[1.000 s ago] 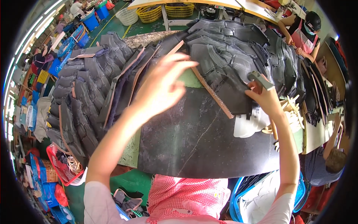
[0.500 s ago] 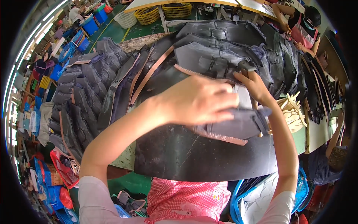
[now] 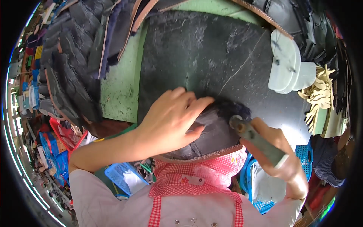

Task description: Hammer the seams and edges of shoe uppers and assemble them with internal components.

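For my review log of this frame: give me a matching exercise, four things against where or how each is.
Things:
1. left hand
2. right hand
3. white block
4. blue basket

States:
A. under the table edge, by the person's left side
B. pressed flat on a dark piece
C. standing on the black mat
D. gripping a grey tool

Pairs: 1-B, 2-D, 3-C, 4-A

The left hand [image 3: 170,121] hides much of the dark piece [image 3: 211,132], perhaps leather.
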`<state>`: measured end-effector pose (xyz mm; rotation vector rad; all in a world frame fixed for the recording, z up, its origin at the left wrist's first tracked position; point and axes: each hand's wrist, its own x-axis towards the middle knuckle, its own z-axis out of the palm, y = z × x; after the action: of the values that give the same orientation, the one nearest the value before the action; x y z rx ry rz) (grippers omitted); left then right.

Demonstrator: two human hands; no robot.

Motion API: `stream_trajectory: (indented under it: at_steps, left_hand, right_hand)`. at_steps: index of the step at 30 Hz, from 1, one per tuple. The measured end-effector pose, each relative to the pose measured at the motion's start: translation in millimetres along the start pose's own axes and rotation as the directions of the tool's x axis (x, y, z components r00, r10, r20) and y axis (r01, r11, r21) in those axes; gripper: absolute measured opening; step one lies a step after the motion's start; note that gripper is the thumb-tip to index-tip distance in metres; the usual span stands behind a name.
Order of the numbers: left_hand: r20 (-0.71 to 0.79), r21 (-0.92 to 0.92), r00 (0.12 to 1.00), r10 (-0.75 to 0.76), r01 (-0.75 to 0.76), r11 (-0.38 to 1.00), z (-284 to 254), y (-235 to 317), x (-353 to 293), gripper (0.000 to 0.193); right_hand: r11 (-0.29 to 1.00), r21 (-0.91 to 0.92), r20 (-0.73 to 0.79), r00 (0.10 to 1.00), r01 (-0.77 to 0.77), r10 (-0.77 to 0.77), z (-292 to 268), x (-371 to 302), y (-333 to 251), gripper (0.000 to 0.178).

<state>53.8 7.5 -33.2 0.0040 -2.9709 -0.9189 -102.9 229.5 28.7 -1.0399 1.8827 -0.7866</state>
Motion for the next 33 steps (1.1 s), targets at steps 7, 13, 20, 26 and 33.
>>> stream_trajectory:
  at_steps: [7,13,20,26,33]
  left_hand:
    - [-0.003,-0.113,0.997,0.079,-0.079,0.990,12,-24,28,0.017]
    - [-0.009,-0.147,0.991,0.133,-0.133,0.980,8,-37,31,0.014]
    - [-0.198,0.077,0.871,0.450,-0.444,0.893,18,-49,28,0.018]
    - [-0.203,0.186,0.808,0.554,-0.523,0.832,22,-45,23,0.018]
    - [-0.239,-0.010,0.930,0.281,-0.292,0.957,23,-49,6,0.025]
  right_hand:
    - [0.998,-0.063,0.009,1.000,-0.002,0.002,23,0,9,0.012]
    - [0.999,-0.040,0.035,0.999,-0.017,0.019,10,8,3,0.015]
    - [0.962,-0.228,-0.136,0.973,0.152,-0.186,13,28,-10,0.022]
    - [0.953,-0.280,-0.088,0.986,0.113,-0.143,12,43,-21,0.029]
    - [0.936,-0.194,-0.035,0.951,0.294,-0.306,21,52,-10,0.011]
